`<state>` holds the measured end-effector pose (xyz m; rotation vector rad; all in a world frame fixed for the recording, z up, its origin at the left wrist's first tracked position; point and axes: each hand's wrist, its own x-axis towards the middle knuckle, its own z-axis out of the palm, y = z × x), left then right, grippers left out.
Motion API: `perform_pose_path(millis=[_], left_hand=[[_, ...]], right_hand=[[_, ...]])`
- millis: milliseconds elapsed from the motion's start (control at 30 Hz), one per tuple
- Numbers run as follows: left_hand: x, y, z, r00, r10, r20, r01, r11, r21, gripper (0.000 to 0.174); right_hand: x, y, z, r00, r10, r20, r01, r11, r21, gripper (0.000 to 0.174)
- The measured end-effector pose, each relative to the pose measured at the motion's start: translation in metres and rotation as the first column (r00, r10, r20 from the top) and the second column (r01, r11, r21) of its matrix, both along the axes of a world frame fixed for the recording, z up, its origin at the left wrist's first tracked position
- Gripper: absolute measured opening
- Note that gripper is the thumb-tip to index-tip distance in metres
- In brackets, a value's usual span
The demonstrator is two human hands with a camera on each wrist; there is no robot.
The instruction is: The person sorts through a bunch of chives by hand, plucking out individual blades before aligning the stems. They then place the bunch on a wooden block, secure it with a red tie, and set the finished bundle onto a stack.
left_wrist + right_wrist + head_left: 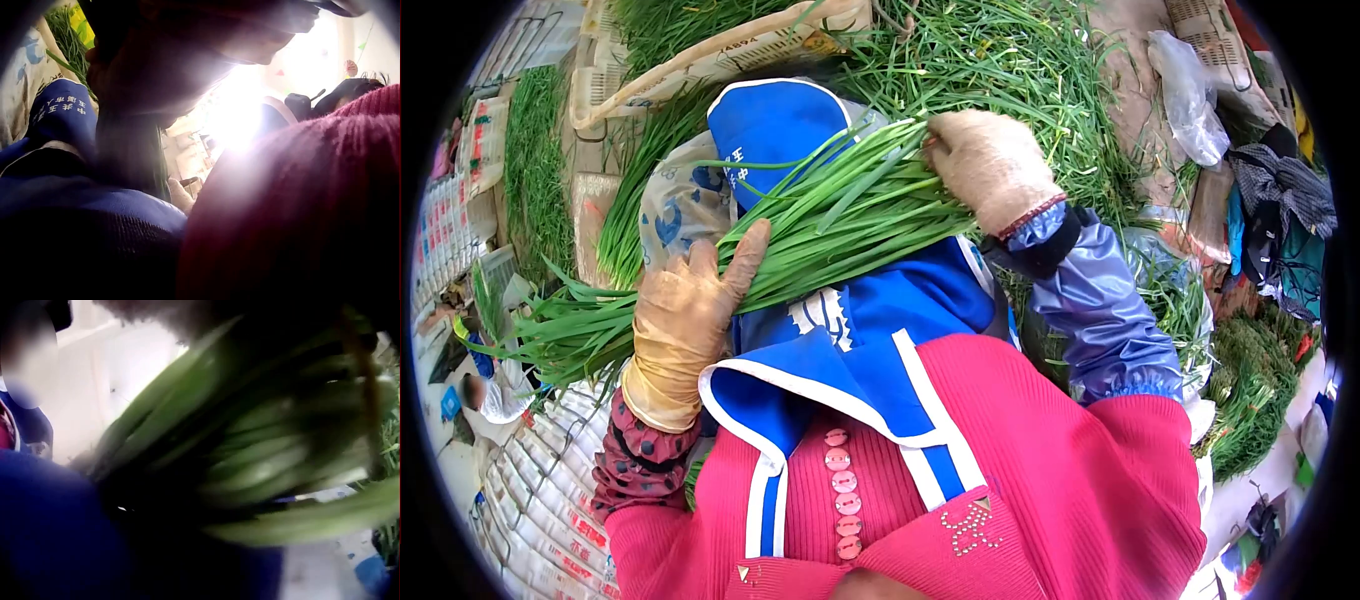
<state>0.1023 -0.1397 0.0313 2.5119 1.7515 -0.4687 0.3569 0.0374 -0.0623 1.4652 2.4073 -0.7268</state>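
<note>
On a blue apron, a chive bundle was gripped by the right hand and pressed under the flat left hand.

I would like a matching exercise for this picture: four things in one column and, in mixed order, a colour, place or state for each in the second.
Things:
1. left hand
2. right hand
3. bundle of green leaves
4. apron

Descriptions:
a. blue with white edging
b. grips the bundle's far end
c. rests on the leaves, nearer the body
d. lies across the apron

Pairs: 1-c, 2-b, 3-d, 4-a.
</note>
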Motion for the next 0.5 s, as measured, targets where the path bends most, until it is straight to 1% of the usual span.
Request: perform_pose_path(millis=[67, 100, 133, 200, 233, 267, 333, 400, 433, 467, 500], left_hand=[[0.000, 0.001, 0.002, 1.000, 0.014, 0.010, -0.014, 1.000, -0.012, 0.079], [0.000, 0.001, 0.002, 1.000, 0.016, 0.015, -0.016, 1.000, -0.020, 0.079], [-0.002, 0.000, 0.002, 1.000, 0.019, 0.019, -0.018, 0.999, -0.028, 0.080], [-0.003, -0.002, -0.003, 1.000, 0.014, 0.014, -0.014, 1.000, 0.003, 0.081], [-0.004, -0.003, -0.005, 1.000, 0.007, 0.011, -0.007, 1.000, 0.016, 0.082], [-0.004, -0.003, -0.005, 1.000, 0.001, -0.002, -0.001, 1.000, 0.009, 0.082], [-0.006, 0.000, -0.007, 1.000, -0.017, -0.026, 0.017, 1.000, 0.006, 0.082], [-0.008, 0.001, -0.012, 1.000, -0.023, -0.012, 0.023, 0.999, 0.022, 0.082], [-0.008, 0.000, -0.013, 1.000, -0.021, -0.014, 0.021, 1.000, 0.019, 0.082], [-0.009, -0.001, -0.012, 1.000, -0.017, -0.019, 0.017, 1.000, 0.016, 0.082], [-0.009, -0.001, -0.012, 1.000, -0.013, 0.003, 0.013, 1.000, 0.028, 0.082]], right_hand=[[0.015, 0.018, -0.008, 0.991, -0.047, 0.123, 0.045, 0.999, 0.023, 0.027], [0.030, 0.027, -0.014, 0.982, -0.164, 0.099, 0.155, 0.984, 0.091, 0.027], [0.046, 0.032, -0.020, 0.959, -0.276, 0.065, 0.263, 0.952, 0.155, 0.026], [0.072, 0.030, -0.024, 0.945, -0.265, -0.193, 0.315, 0.893, 0.320, 0.021], [0.079, 0.024, -0.011, 0.910, -0.211, -0.357, 0.286, 0.942, 0.174, 0.019], [0.079, 0.017, -0.009, 0.853, -0.225, -0.471, 0.250, 0.968, -0.010, 0.020], [0.069, -0.007, 0.011, 0.838, -0.115, -0.533, 0.066, 0.992, -0.111, 0.023], [0.053, -0.029, 0.010, 0.914, 0.040, -0.404, 0.008, 0.993, 0.115, 0.024], [0.049, -0.034, 0.000, 0.907, -0.014, -0.420, 0.039, 0.998, 0.052, 0.027], [0.049, -0.036, -0.014, 0.868, 0.033, -0.496, 0.040, 0.990, 0.136, 0.027], [0.048, -0.044, -0.033, 0.760, -0.207, -0.616, 0.231, 0.972, -0.041, 0.025]])
